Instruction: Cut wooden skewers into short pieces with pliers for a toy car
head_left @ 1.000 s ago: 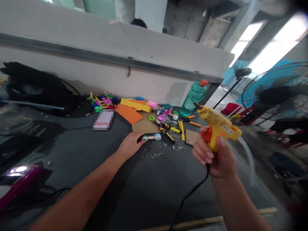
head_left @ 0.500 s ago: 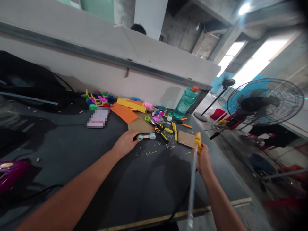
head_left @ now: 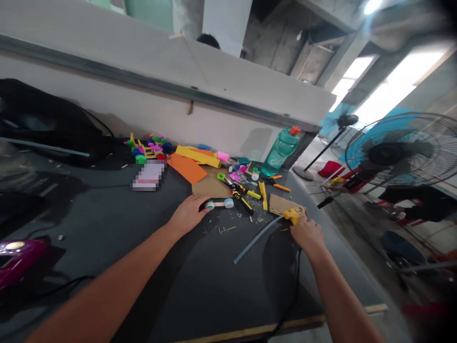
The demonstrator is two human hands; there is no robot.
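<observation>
The pliers (head_left: 238,194), with black-and-yellow grips spread in a V, serve as the reference point; they lie on the dark, smooth table (head_left: 214,290).

Left hand (head_left: 188,215): left of the pliers; thumb and fingers pinch one end of the stick piece (head_left: 219,204), a pale, flat bar with a round plastic cap at each end; the piece lies just left of the pliers' near grip.

Right hand (head_left: 307,230): right of the pliers; fingers wrap the yellow plastic glue gun (head_left: 292,215), though the hand hides its handle; the gun sits at the near edge of the cardboard pad (head_left: 282,204), a flat brown slab; a translucent, straight glue stick (head_left: 255,243) extends from the gun, its free end nearer the wearer than the pliers; the black cord (head_left: 295,297) hangs in a loose curve.

Beyond and left of the pliers: the orange sheet (head_left: 189,168), flat and straight-edged, overlaps the brown cardboard sheet (head_left: 210,188); beyond and right: the bottle (head_left: 280,153), translucent green plastic with an orange cap; beside the pliers: pale, crumb-like scraps (head_left: 260,217).
</observation>
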